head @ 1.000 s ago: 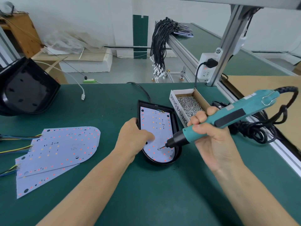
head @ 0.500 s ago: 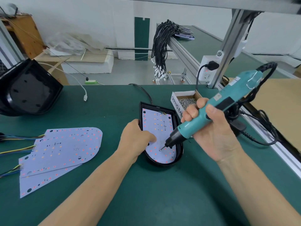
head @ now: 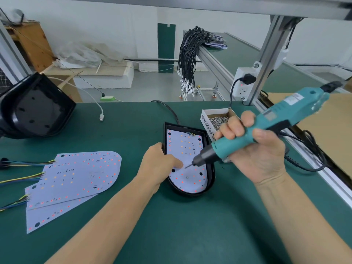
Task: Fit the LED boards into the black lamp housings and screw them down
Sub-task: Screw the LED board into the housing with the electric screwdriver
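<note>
Screwdriver [head: 266, 128], gripped in the right hand [head: 255, 149], has lifted off the board [head: 185, 162] in the housing [head: 210, 168] on the tabletop; left hand [head: 158, 166] presses it flat; another screw likely follows.

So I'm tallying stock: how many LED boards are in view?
3 at least. One board sits in the housing under the left hand; two loose boards, top and bottom, are stacked at left. More may hide beneath.

You have two black plastic lamp housings [head: 188, 159] [head: 36, 109], three loose white LED boards [head: 80, 176], one teal electric screwdriver [head: 266, 128], one cardboard screw box [head: 213, 115].
</note>
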A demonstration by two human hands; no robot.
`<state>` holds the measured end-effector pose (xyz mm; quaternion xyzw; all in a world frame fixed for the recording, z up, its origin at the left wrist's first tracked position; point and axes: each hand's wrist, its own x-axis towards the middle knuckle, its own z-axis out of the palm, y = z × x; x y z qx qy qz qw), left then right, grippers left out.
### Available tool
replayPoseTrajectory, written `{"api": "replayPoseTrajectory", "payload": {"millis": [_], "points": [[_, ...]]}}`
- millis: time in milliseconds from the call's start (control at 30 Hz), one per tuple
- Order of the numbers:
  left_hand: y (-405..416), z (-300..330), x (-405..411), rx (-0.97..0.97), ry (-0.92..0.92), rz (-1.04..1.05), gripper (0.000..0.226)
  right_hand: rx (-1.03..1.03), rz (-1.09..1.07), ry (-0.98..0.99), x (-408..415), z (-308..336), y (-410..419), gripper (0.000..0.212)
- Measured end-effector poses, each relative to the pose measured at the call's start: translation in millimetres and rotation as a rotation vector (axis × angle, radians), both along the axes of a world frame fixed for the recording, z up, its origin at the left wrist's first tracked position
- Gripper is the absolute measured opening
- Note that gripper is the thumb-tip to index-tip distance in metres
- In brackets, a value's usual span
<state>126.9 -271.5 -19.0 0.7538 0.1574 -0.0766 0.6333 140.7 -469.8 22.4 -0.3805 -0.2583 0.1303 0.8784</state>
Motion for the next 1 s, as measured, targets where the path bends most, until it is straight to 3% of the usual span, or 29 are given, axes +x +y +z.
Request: {"api": "replayPoseTrajectory", "payload": {"millis": [167,267,367,467,600,800,867,900,967,1000], "points": [[14,1,-1,-0.129,-0.04,0.118,0.029,-0.068,-0.239,0.173,9,15,-6,0.044],[36,8,1,-0.257,-0.147,0.289,0.029,-0.429,-0.387,0.294,14,20,-6,0.065],[54,19,4,-0.363,-0.25,0.333,0.031,-0.841,-0.48,0.294,13,10,9,0.075],[55,24,2,-0.383,-0.295,0.302,0.032,-1.148,-0.51,0.191,16,-6,34,0.057],[47,25,-5,-0.36,-0.321,0.262,0.035,-1.566,-0.545,0.028,28,-23,58,0.051],[39,26,-8,-0.334,-0.328,0.227,0.037,-2.164,-0.541,-0.393,30,-24,70,0.034],[38,27,-9,-0.33,-0.321,0.228,0.036,-2.162,-0.544,-0.424,33,-22,65,0.031],[39,28,-9,-0.331,-0.321,0.231,0.036,-2.019,-0.613,-0.359,34,-19,61,0.029],[39,30,-10,-0.327,-0.326,0.237,0.035,-1.444,-0.705,-0.139,32,-12,55,0.03],[38,31,-10,-0.319,-0.332,0.241,0.035,-1.109,-0.62,0.028,27,-5,53,0.035]]}}
